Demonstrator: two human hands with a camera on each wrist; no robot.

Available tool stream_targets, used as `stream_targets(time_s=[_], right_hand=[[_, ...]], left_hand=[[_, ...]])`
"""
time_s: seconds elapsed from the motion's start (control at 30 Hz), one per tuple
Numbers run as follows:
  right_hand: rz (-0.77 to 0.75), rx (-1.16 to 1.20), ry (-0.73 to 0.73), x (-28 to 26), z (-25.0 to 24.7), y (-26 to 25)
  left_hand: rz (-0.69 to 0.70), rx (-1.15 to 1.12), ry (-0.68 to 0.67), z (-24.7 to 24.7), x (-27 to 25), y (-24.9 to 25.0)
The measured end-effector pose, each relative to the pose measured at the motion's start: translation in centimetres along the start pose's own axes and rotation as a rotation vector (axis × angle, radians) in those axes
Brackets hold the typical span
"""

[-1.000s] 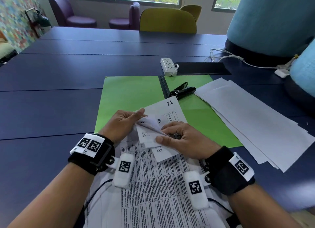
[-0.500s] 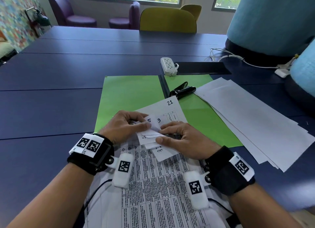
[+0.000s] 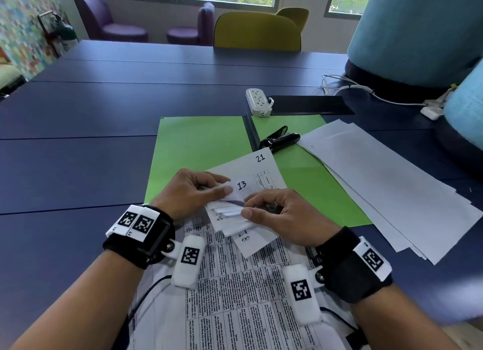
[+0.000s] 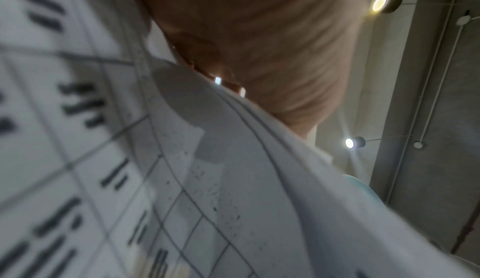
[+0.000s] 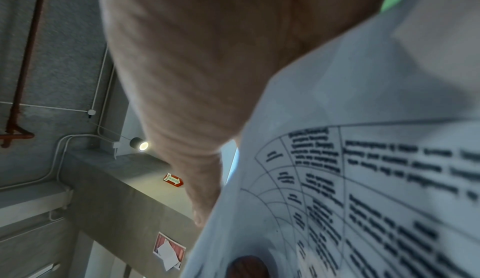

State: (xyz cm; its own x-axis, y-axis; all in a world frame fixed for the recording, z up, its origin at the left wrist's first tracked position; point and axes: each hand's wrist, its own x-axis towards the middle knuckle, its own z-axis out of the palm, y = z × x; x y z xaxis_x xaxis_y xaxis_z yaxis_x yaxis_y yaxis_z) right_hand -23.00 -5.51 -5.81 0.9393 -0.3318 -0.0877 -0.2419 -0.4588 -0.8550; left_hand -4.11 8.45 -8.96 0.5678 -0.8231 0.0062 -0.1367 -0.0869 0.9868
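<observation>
A stack of printed white sheets [image 3: 235, 292] with hand-numbered corners lies on the blue table in front of me. My left hand [image 3: 198, 190] pinches the lifted corner of the sheet marked 13 [image 3: 241, 186]. My right hand [image 3: 274, 211] holds the fanned corners below it, thumb [image 3: 251, 213] on top and fingers curled. A sheet marked 21 [image 3: 258, 158] lies beneath, over a green folder [image 3: 198, 145]. In both wrist views, blurred printed paper [image 4: 182, 179] [image 5: 363, 179] fills the frame beside the palm.
A black stapler [image 3: 281, 140] lies on the open green folder. A pile of blank white sheets [image 3: 386, 187] sits to the right. A white power strip [image 3: 257, 100] and a black pad [image 3: 311, 105] lie farther back. Blue cushioned shapes [image 3: 418, 30] stand at the right.
My left hand has flipped further corners over, so the corner in its pinch now shows 13. My right hand has stayed on the fanned corners.
</observation>
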Motion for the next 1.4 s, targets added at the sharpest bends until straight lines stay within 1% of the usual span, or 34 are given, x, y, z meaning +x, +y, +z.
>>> stream_targets(time_s=[0.07, 0.13, 0.2, 0.27, 0.4, 0.6, 0.9, 1.0, 1.13, 1.23, 1.27, 1.33, 1.4], right_hand=[[0.012, 0.042, 0.027, -0.02, -0.01, 0.02], [0.029, 0.077, 0.106, 0.01, -0.12, 0.16], [0.068, 0.116, 0.186, 0.07, -0.19, 0.27], [0.092, 0.101, 0.217, 0.25, -0.14, 0.40], [0.113, 0.051, 0.207, 0.61, -0.03, 0.68], [0.106, 0.011, 0.208, 0.56, -0.12, 0.73], [0.105, -0.068, 0.202, 0.70, -0.16, 0.85], [0.107, -0.080, 0.184, 0.73, -0.15, 0.97], [0.096, -0.081, 0.130, 0.65, -0.15, 0.89], [0.090, -0.083, 0.078, 0.43, -0.05, 0.45], [0.087, -0.078, 0.086, 0.42, -0.05, 0.39], [0.089, -0.040, 0.148, 0.45, -0.08, 0.47], [0.115, 0.029, 0.227, 0.46, -0.10, 0.63]], left_hand=[[-0.004, -0.013, 0.025, 0.02, 0.27, -0.08], [-0.016, -0.005, 0.048, -0.05, 0.34, -0.05], [-0.028, 0.030, 0.024, -0.16, 0.30, -0.32], [-0.049, 0.043, 0.002, -0.31, 0.11, -0.48], [-0.059, 0.080, 0.006, -0.32, 0.00, -0.25], [-0.079, 0.098, 0.005, -0.15, 0.08, -0.02], [-0.057, 0.131, -0.009, -0.22, 0.26, -0.06], [-0.016, 0.151, -0.010, -0.17, 0.29, 0.11], [-0.042, 0.073, -0.015, -0.07, 0.11, 0.30], [-0.031, 0.112, 0.005, 0.04, 0.17, 0.25], [-0.027, 0.135, 0.016, 0.02, 0.24, 0.17], [-0.031, 0.140, 0.046, 0.02, 0.33, -0.11], [-0.065, 0.084, 0.062, 0.04, 0.29, -0.21]])
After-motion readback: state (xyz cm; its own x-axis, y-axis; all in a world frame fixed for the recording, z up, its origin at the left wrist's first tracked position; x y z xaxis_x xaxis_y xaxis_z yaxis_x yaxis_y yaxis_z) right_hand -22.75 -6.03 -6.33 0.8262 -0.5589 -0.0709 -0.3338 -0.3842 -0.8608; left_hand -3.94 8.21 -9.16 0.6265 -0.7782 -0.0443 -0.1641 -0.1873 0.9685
